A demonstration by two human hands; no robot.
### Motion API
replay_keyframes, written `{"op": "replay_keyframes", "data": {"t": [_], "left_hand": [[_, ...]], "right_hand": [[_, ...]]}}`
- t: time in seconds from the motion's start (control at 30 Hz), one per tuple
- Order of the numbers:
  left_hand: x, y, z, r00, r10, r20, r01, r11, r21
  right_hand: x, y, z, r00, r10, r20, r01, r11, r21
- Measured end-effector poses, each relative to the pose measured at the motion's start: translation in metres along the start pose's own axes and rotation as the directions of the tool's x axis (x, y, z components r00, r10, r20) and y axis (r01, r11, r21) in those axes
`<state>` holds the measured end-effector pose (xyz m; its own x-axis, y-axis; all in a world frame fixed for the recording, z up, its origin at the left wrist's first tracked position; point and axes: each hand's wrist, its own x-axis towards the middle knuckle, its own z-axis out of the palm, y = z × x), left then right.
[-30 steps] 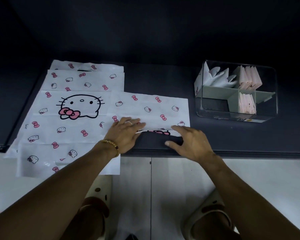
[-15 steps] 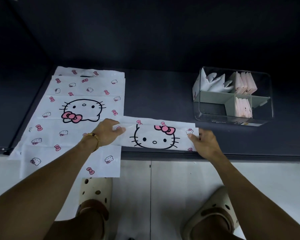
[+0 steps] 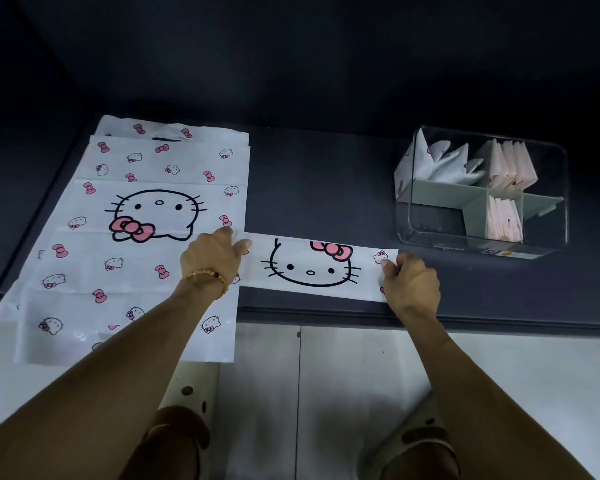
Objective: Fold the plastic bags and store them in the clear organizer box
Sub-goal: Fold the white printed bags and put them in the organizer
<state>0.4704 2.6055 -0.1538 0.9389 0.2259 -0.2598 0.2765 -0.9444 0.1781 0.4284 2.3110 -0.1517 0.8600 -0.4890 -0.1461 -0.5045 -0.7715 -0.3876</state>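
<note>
Left hand point(image 3: 212, 259) pinches left end of folded bag point(image 3: 312, 268), thumb on top. Right hand point(image 3: 409, 284) grips right end, fingers curled over edge. Folded bag lies as long strip on dark worktop point(image 3: 319, 188), near front edge, cat face up. Left of it, stack of flat bags point(image 3: 146, 209), touching strip, near part hanging over edge. Clear organizer box point(image 3: 482, 192) stands right and behind, apart from strip; folded white and pink bags upright in compartments.

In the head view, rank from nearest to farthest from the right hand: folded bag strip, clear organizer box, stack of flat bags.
From the right hand:
1. Folded bag strip, gripped at its right end.
2. Clear organizer box, beyond it, to the right.
3. Stack of flat bags, far left.
</note>
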Motion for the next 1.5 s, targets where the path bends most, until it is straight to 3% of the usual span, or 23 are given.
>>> {"op": "replay_keyframes", "data": {"t": [0.1,0.17,0.23,0.3,0.37,0.5,0.57,0.63,0.67,0.7,0.77,0.83,0.9,1.0,1.23,1.4,1.5], "left_hand": [[-0.003,0.005,-0.002,0.995,-0.049,-0.085,0.050,0.999,0.018],[-0.009,0.008,-0.004,0.977,0.018,-0.213,-0.010,0.999,0.041],[-0.015,0.011,0.001,0.922,0.249,-0.298,-0.225,0.968,0.113],[-0.021,0.015,0.011,0.811,0.545,-0.212,-0.519,0.838,0.166],[-0.025,0.017,0.019,0.750,0.655,-0.095,-0.639,0.754,0.154],[-0.023,0.008,0.028,0.759,0.650,0.046,-0.643,0.737,0.209],[-0.022,0.004,0.028,0.757,0.648,0.079,-0.645,0.722,0.251],[-0.021,0.005,0.027,0.761,0.643,0.089,-0.639,0.717,0.279],[-0.022,0.006,0.026,0.762,0.641,0.091,-0.636,0.716,0.289],[-0.022,0.007,0.026,0.762,0.641,0.092,-0.635,0.713,0.297],[-0.023,0.008,0.025,0.760,0.644,0.093,-0.636,0.707,0.309],[-0.022,0.006,0.024,0.759,0.644,0.097,-0.637,0.704,0.315],[-0.022,0.005,0.023,0.755,0.647,0.104,-0.641,0.697,0.321],[-0.021,0.004,0.022,0.750,0.651,0.118,-0.648,0.688,0.327],[-0.018,0.003,0.022,0.757,0.642,0.122,-0.640,0.688,0.343],[-0.020,0.004,0.020,0.758,0.644,0.103,-0.639,0.701,0.317],[-0.021,0.004,0.021,0.774,0.625,0.099,-0.620,0.717,0.319]], "right_hand": [[0.000,-0.001,0.000,1.000,0.012,0.000,-0.012,1.000,-0.008],[-0.001,-0.002,0.000,1.000,0.018,0.006,-0.018,1.000,-0.014],[-0.001,-0.002,-0.001,1.000,0.019,0.008,-0.019,1.000,-0.015],[-0.001,-0.003,-0.001,1.000,0.014,0.006,-0.013,1.000,-0.022],[-0.001,-0.003,-0.001,1.000,0.007,0.003,-0.007,0.999,-0.036],[-0.006,-0.008,-0.005,1.000,0.011,0.004,-0.010,0.998,-0.069],[-0.010,-0.012,-0.009,0.995,-0.048,-0.083,0.037,0.990,-0.135],[-0.018,-0.023,-0.005,0.945,-0.268,-0.187,0.211,0.937,-0.277],[-0.023,-0.035,0.002,0.886,-0.412,-0.213,0.341,0.889,-0.305],[-0.029,-0.049,0.011,0.816,-0.548,-0.183,0.487,0.823,-0.292],[-0.043,-0.078,0.035,0.714,-0.699,0.040,0.695,0.699,-0.167],[-0.052,-0.093,0.057,0.671,-0.697,0.253,0.732,0.677,-0.076],[-0.050,-0.088,0.066,0.661,-0.685,0.305,0.738,0.668,-0.097],[-0.042,-0.058,0.056,0.645,-0.707,0.290,0.764,0.608,-0.215],[-0.008,0.029,0.011,0.711,-0.617,0.338,0.704,0.623,-0.341],[-0.015,0.031,0.003,0.807,-0.520,0.282,0.591,0.707,-0.388],[-0.039,0.014,0.004,0.761,-0.609,0.224,0.648,0.693,-0.317]]}}
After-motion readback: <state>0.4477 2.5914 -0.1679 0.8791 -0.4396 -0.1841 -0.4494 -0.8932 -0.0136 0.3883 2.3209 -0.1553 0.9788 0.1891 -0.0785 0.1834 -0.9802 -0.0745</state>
